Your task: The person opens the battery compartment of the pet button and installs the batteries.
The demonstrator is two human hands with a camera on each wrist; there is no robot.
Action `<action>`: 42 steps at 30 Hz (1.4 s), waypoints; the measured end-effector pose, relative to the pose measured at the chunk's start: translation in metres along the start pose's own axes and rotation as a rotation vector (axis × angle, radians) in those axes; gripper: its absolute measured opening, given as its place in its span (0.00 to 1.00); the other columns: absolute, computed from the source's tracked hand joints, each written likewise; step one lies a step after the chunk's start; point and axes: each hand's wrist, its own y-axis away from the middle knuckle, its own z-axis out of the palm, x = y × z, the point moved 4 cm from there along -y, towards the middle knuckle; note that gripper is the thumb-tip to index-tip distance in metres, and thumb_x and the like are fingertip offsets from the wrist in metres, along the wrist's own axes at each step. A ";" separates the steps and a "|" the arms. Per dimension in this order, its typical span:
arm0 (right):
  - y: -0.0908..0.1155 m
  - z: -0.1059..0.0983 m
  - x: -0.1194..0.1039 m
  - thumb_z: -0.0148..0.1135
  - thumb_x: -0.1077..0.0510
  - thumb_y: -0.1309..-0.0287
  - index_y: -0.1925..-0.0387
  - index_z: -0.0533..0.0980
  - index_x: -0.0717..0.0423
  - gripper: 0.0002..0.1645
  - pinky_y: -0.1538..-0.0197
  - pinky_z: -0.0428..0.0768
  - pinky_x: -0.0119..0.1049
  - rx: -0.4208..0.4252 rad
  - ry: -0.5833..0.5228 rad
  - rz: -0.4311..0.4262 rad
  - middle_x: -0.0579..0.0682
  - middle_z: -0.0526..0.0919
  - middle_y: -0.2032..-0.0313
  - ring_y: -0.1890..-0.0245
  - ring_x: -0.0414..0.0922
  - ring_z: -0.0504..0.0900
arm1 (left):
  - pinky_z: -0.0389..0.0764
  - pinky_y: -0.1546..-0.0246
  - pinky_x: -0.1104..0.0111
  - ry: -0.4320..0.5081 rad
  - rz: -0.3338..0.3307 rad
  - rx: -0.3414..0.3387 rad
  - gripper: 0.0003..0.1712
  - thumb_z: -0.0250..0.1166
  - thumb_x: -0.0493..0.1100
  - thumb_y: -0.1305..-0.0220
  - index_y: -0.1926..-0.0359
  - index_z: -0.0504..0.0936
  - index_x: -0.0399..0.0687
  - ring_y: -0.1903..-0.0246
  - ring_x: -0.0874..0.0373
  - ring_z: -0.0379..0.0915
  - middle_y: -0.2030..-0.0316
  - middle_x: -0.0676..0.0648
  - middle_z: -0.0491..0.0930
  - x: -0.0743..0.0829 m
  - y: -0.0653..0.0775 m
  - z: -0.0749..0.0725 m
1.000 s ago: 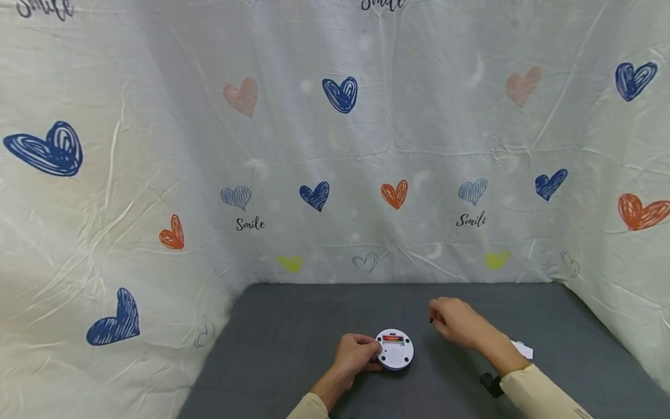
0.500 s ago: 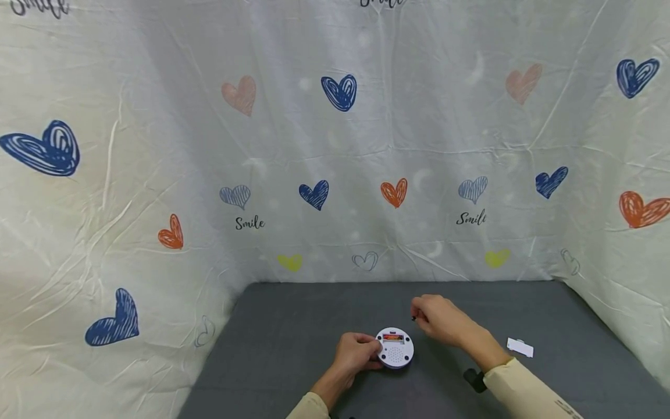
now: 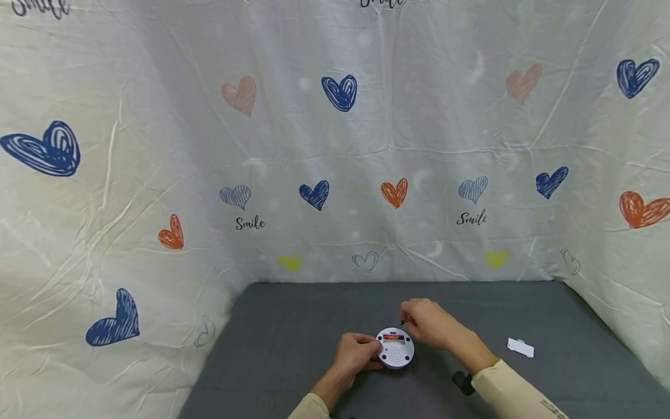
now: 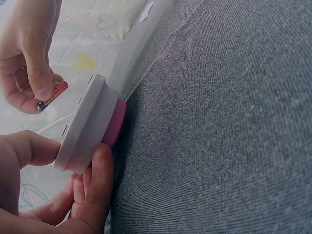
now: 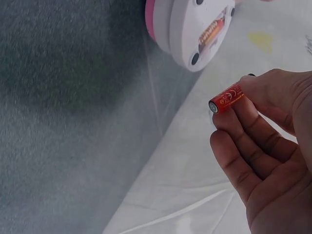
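A round white device (image 3: 396,356) with a pink part beneath lies on the grey tabletop, its battery compartment uncovered and facing up. One red battery (image 5: 211,32) sits in that compartment. My left hand (image 3: 353,356) grips the device by its left edge, thumb on top and fingers along the side. Between thumb and fingers, my right hand (image 3: 426,321) pinches a second small battery (image 5: 228,97), red with a black end. That hand is raised just above and to the right of the device's far edge.
A white battery cover (image 3: 520,348) lies on the grey tabletop (image 3: 293,320) to the right of both hands. A pale curtain (image 3: 335,139) printed with hearts hangs behind and along the sides. My right wrist wears a black camera (image 3: 463,383).
My right hand has moved left toward the device with the battery pinched in it. The battery cover, partly hidden by the arm before, shows fully. My left hand keeps its grip.
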 end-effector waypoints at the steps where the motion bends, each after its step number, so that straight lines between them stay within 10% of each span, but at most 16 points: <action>1: -0.001 0.001 0.000 0.70 0.68 0.38 0.64 0.83 0.52 0.08 0.68 0.80 0.31 -0.001 -0.004 0.000 0.42 0.81 0.69 0.70 0.34 0.75 | 0.96 0.69 0.64 0.002 0.001 -0.002 0.14 0.67 0.32 0.41 0.54 0.87 0.28 0.72 0.60 0.84 0.68 0.44 0.85 0.000 0.000 0.000; 42: -0.008 0.042 -0.010 0.70 0.65 0.36 0.65 0.84 0.49 0.07 0.72 0.78 0.31 -0.022 -0.123 -0.103 0.41 0.84 0.69 0.71 0.34 0.77 | 0.96 0.68 0.62 -0.025 -0.011 0.017 0.12 0.68 0.32 0.39 0.55 0.88 0.30 0.71 0.58 0.87 0.66 0.41 0.87 -0.001 -0.001 -0.001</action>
